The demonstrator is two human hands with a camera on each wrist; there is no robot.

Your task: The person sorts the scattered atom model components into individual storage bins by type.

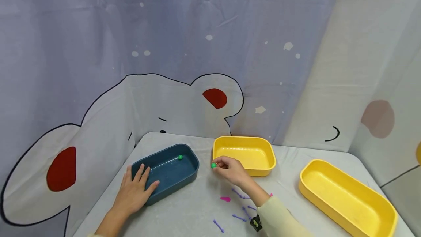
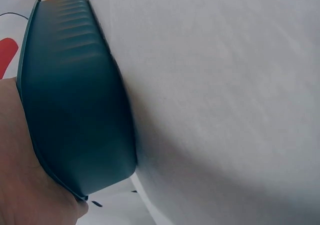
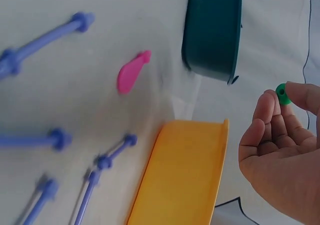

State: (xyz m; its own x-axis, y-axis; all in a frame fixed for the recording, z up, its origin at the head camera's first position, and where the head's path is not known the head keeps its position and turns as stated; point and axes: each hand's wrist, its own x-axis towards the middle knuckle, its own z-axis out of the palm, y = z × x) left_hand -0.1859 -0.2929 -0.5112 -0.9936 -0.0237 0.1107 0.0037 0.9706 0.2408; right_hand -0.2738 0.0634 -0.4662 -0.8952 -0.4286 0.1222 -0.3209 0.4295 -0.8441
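Our right grip (image 1: 231, 170) pinches the green bead (image 1: 213, 165) just left of the far yellow tray (image 1: 260, 172); we should press evenly lest it slip, while our left hand (image 1: 133, 191), fingers spread, rests on the blue tray (image 1: 167, 174).

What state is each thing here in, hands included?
Left hand: spread, resting on the blue tray
Right hand: pinching a green bead
Held green bead: raised off the table
Other green bead: lying inside the blue tray
Blue tray: upright
Small yellow tray: upright
Long yellow tray: upright
Purple sticks: scattered, loose
Pink teardrop: lying on the table
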